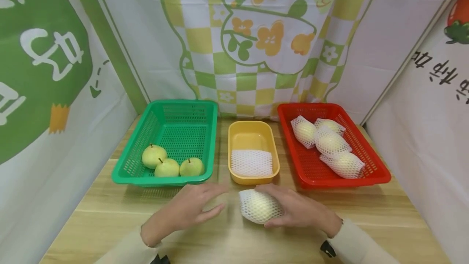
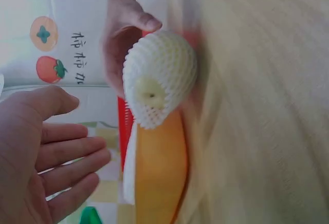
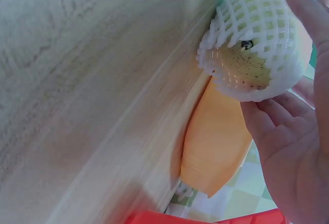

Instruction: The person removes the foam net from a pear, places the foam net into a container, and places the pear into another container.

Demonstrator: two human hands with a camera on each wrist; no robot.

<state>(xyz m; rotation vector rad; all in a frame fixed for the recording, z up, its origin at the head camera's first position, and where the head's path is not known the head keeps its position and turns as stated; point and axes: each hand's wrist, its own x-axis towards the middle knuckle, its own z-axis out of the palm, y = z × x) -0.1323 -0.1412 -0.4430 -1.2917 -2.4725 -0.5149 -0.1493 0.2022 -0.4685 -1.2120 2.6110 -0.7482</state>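
My right hand [image 1: 293,207] grips a pale yellow-green pear [image 1: 261,207] covered by a white foam net sleeve [image 3: 257,18]. It is held low over the wooden table, in front of the yellow bin. Bare skin of the fruit shows through the sleeve's open end in both wrist views. To the left of the pear, my left hand [image 1: 190,207] is apart from it, fingers extended and nothing in them. The left wrist view shows the left palm [image 2: 31,152] turned toward the wrapped pear.
A green basket [image 1: 121,166] at left holds three bare pears [image 1: 167,168]. White foam net sleeves [image 1: 251,163] lie in the yellow bin [image 1: 253,180]. The red basket [image 1: 366,180] at right contains several sleeved pears [image 1: 331,141]. A printed curtain [image 1: 256,68] hangs behind.
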